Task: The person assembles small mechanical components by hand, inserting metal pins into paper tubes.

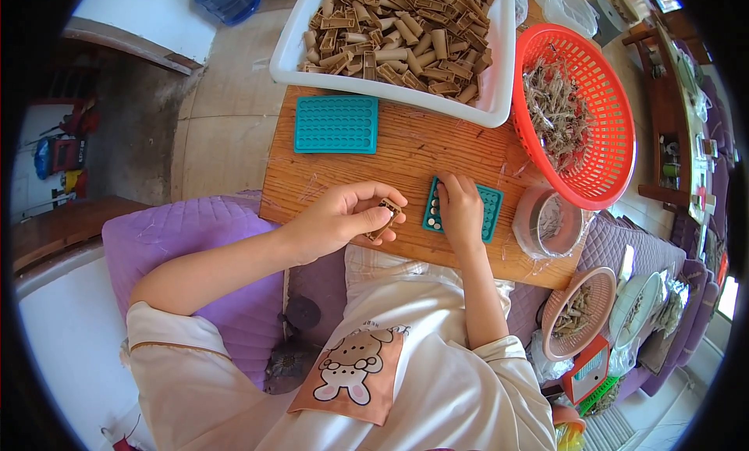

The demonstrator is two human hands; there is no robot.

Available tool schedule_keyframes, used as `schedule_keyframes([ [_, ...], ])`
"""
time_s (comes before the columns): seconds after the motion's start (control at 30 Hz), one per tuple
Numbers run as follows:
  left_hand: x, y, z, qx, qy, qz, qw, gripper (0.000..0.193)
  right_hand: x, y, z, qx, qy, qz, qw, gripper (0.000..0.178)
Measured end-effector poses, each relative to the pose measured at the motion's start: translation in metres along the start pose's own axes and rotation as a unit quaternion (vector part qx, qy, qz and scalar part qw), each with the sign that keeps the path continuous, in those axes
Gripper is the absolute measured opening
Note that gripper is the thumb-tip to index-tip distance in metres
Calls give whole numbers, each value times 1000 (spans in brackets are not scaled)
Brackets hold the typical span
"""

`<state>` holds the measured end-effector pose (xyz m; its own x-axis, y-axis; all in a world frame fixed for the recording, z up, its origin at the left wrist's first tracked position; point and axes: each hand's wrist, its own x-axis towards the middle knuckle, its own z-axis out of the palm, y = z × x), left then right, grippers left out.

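Between the thumb and fingers of my left hand (355, 217) is a small brown moulded piece (388, 211), held above the table's near edge. A tiny pale spot shows on it by my thumb tip. My right hand (462, 209) reaches down over a teal tray (490, 203) with rounded pockets. Several small silvery-white discs (433, 215) lie in its left pockets, beside my fingers. My right fingertips are bent together at the tray; whether they grip a disc is hidden.
A second teal tray (335, 125) lies on the wooden table (421, 143). Behind it a white bin (499, 76) is heaped with brown pieces (406, 37). At right are a red basket (616, 131) of tangled strands, a clear round container (550, 225) and a pink basket (605, 295).
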<state>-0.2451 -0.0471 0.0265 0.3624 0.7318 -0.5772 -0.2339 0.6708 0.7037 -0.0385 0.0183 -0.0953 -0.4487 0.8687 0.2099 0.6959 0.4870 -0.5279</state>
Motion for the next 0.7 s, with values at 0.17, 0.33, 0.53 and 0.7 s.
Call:
schedule_keyframes([
  [0.17, -1, 0, 0, 11, 19, 7, 1000, 23, 2, -3, -5, 70, 10, 36, 997, 13],
  [0.33, -1, -4, -1, 6, 12, 22, 1000, 26, -12, -61, -32, 291, 87, 139, 943, 13],
  [0.53, -1, -7, 3, 76, -18, 87, 993, 27, -14, -101, -39, 303, 198, -54, 931, 24],
  [0.7, -3, -10, 3, 59, -10, 77, 995, 27, -14, -102, -32, 234, 181, -131, 946, 27],
])
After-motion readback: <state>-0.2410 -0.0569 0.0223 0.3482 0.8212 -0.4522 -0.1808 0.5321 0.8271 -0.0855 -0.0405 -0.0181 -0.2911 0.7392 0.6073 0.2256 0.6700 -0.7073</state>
